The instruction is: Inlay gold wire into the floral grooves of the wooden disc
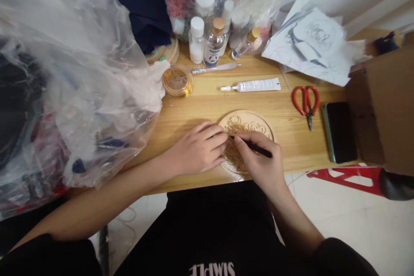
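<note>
A round wooden disc (247, 115) lies near the front edge of the table, covered with a pattern of curled gold wire (257, 127). My left hand (204, 148) rests palm down over the disc's left side, fingers slightly bent and apart, with the fingertips on the wirework. Between the thumb and fingers of my right hand (263, 159) are slim black tweezers (257, 148). Their tip points left and meets the wirework close to my left fingertips. What lies under the fingers is hidden, and the tip is too small to make out clearly.
Behind the disc lie a white glue tube (258, 85), a pen (215, 68) and a spool of gold wire (177, 81). Red-handled pliers (306, 102), a phone (339, 131) and a cardboard box (384, 108) stand right. Plastic bags (106, 73) fill the left; bottles (214, 43) stand behind.
</note>
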Demonstrator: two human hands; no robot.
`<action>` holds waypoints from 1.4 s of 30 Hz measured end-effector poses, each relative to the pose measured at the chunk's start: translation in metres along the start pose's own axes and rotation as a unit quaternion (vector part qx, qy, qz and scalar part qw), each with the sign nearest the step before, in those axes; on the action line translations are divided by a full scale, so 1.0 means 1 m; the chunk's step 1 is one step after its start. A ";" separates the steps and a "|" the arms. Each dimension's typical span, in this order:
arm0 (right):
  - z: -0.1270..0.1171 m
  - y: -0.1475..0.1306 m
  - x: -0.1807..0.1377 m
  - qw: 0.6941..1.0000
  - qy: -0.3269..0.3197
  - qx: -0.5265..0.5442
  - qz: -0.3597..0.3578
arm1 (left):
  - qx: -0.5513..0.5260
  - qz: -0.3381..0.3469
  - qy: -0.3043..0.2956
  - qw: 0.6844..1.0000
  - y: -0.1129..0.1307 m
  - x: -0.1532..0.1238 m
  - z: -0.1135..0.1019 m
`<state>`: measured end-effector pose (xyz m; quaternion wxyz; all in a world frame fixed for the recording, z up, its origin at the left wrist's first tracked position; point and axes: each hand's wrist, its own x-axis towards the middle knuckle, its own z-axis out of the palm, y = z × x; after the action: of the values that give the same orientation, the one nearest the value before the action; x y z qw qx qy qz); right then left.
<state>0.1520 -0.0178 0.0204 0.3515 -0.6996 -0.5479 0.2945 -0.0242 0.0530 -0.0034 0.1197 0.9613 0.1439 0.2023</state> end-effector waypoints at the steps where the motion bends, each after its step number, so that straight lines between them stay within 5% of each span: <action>1: 0.001 0.000 0.000 1.000 0.000 -0.002 0.001 | -0.006 -0.003 -0.007 1.000 0.000 0.000 -0.001; 8: -0.006 0.001 0.002 0.999 0.006 0.032 -0.017 | -0.013 -0.024 -0.067 0.997 0.002 -0.003 -0.007; 14: -0.036 0.033 0.010 0.979 0.200 0.047 -0.006 | -0.005 -0.055 -0.068 0.996 0.010 -0.004 -0.005; 17: -0.046 0.055 0.015 0.975 0.215 0.058 -0.005 | 0.008 -0.092 -0.043 0.995 0.025 -0.007 0.000; 25: -0.071 0.052 0.028 0.986 0.142 0.072 -0.042 | 0.108 -0.274 0.093 0.951 0.090 0.002 0.033; 29: -0.077 0.027 0.021 0.992 0.079 0.054 -0.080 | 0.123 -0.349 0.081 0.925 0.109 0.010 0.043; 36: -0.058 -0.003 0.006 0.988 -0.048 0.010 -0.147 | 0.120 -0.343 0.109 0.925 0.108 0.007 0.052; 42: -0.045 0.006 0.011 0.989 -0.074 -0.006 -0.124 | 0.119 -0.347 0.103 0.925 0.104 0.007 0.051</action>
<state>0.1937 -0.0160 0.0418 0.3395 -0.6045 -0.6567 0.2967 0.0275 -0.0500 -0.0160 0.0513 0.8325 0.5026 0.2273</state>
